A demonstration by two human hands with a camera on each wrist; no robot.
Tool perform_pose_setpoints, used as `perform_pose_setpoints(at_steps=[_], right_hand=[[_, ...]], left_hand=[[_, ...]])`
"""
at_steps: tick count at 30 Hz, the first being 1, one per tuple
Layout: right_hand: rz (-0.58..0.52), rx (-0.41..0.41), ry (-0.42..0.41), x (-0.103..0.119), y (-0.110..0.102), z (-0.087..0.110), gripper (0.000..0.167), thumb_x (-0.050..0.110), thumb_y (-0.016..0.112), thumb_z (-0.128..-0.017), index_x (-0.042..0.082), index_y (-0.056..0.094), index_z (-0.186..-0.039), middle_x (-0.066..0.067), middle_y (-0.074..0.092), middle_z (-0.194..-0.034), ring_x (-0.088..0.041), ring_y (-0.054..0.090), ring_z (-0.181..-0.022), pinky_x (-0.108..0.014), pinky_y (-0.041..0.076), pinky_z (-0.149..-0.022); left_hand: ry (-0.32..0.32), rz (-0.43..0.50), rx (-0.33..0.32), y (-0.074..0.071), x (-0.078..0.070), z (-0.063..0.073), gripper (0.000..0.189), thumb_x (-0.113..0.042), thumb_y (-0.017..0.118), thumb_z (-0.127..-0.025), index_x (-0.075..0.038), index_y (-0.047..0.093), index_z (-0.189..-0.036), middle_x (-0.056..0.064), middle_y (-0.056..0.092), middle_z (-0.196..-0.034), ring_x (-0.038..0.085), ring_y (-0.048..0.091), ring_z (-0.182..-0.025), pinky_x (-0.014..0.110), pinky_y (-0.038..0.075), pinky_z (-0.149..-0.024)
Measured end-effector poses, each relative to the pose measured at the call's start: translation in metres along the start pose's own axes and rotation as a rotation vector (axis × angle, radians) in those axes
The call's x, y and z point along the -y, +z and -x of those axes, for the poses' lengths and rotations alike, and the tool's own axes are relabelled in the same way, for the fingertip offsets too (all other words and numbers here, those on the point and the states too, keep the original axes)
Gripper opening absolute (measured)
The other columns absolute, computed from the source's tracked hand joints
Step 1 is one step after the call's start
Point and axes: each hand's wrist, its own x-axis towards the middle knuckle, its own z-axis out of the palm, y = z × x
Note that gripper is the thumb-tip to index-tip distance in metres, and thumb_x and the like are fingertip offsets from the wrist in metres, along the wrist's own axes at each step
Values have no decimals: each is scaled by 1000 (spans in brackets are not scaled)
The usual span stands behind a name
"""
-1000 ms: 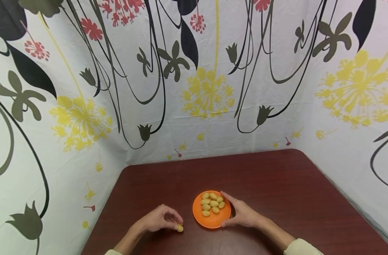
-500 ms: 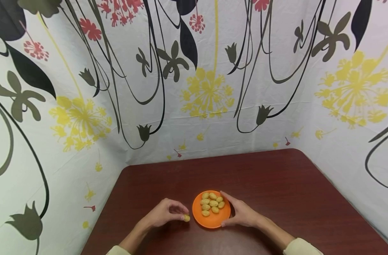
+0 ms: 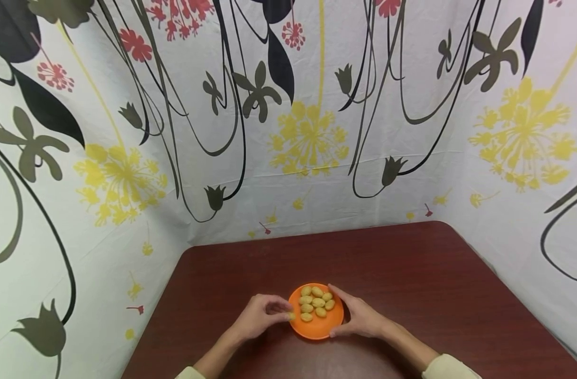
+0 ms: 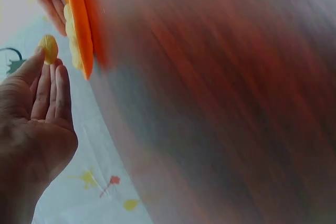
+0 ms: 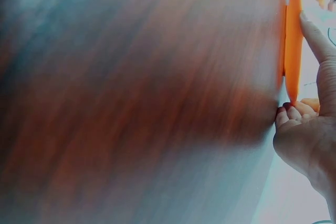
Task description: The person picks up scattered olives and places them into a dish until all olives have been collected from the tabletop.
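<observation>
My left hand (image 3: 261,317) pinches a small yellow oval piece (image 4: 49,49) between thumb and fingertips, at the left rim of an orange plate (image 3: 313,331). Several similar yellow ovals (image 3: 318,302) lie on the plate, mostly in its upper and middle part. On the plate's right side, my right hand (image 3: 362,319) holds the rim, thumb and fingers spread along the edge. The right wrist view shows the plate edge-on, with the thumb at its rim and the fingers curled in close to its side.
The plate stands on a dark red-brown wooden table (image 3: 388,258) with rounded far corners. White cloth walls (image 3: 250,173) printed with flowers and vines rise behind the table and at both sides.
My left hand has moved right and slightly up with the yellow oval piece, from the bare table to the plate's left rim. My right hand and the plate have stayed put.
</observation>
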Motion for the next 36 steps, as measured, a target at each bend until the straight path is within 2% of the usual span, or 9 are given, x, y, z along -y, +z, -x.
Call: perform_pose_setpoints(at_steps=[6,17,23,29,36], right_hand=[[-1,-6,-9,0,0,1,113,43,91,-85,0,26,-167,-23,37,-167,-45,38,-151,-55,35,-120],[22,-17,-2,-2,3,0,114,45,92,-84,0,27,-167,-22,38,-166,-44,39,-150,-62,35,-118],[17,-25,-9,0,1,1,115,45,93,-83,-1,28,-166,-23,39,-166,-44,39,-150,-63,34,-118],[19,-30,-22,-1,1,2,114,44,93,-83,-1,29,-166,-23,40,-165,-44,40,-150,-61,35,-119],[25,-27,-27,-1,2,1,114,45,92,-83,-1,29,-166,-23,40,-165,-45,41,-149,-58,37,-119]], left_hand=[[-29,6,-20,21,-4,-9,16,-14,80,-98,-6,81,-112,3,80,-106,10,75,-95,26,61,-81],[-79,-28,-110,47,-6,-14,18,-20,84,-94,-10,83,-109,-7,80,-99,5,75,-89,21,60,-76],[-45,-61,-129,57,-10,-16,20,-22,84,-94,-10,83,-110,-7,80,-100,3,74,-87,20,60,-74],[-37,-144,-130,64,-13,-18,17,-23,84,-94,-13,82,-108,-10,79,-97,0,72,-83,20,59,-71],[2,-217,-142,69,-12,-18,13,-21,85,-93,-16,82,-104,-12,77,-90,-4,68,-75,19,57,-67]])
